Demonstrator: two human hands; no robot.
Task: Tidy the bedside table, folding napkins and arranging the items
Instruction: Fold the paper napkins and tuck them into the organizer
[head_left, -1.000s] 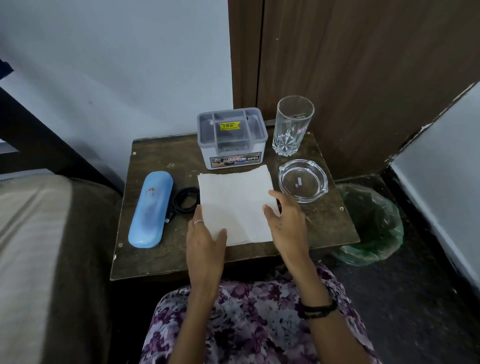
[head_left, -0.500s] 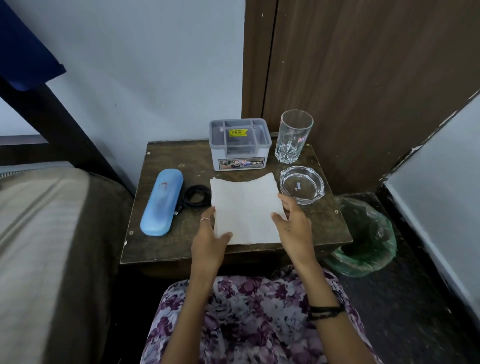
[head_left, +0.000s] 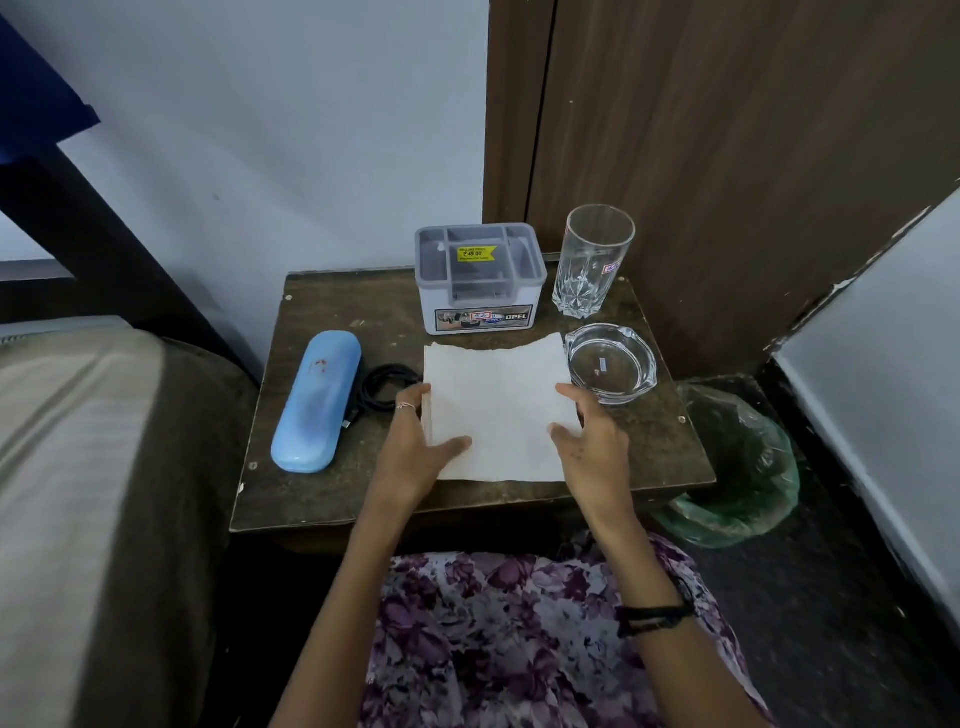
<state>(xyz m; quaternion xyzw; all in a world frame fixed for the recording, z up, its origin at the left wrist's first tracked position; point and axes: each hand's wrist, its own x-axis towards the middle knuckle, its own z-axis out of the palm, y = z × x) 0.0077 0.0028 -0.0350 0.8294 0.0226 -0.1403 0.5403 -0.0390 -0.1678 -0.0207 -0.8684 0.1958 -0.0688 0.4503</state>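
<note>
— What do you have on the feed?

— I see the napkin (head_left: 496, 405) lying flat on the bedside table (head_left: 332, 499), between my two hands; the left hand (head_left: 415, 447) rests on its left edge with the thumb laid over the paper and the fingers down the side; the right hand (head_left: 587, 441) sits at its right edge, fingers spread and loose, thumb on the sheet; neither hand is clamped on anything, both are apart and pressing lightly.

— Why hold it that way?

— I judge the two hands pin the sheet square so a fold can start cleanly; thin paper slides and tears, and the far edge already looks ragged.

— What sits around the hands?

— Just beyond the right fingertips is a glass ashtray (head_left: 610, 364), touching or nearly touching the napkin's corner; further out stands a drinking glass (head_left: 592, 260); straight ahead of both hands is a grey organiser box (head_left: 480, 278), empty as far as I can tell; left of the left hand lies a coiled black cable (head_left: 384, 387), and beyond that a blue spectacle case (head_left: 317, 408).

— Anything to watch?

— The ashtray is close to the right hand; a wide sweep during folding could nudge it toward the table edge; I would fold from the near edge away.
</note>
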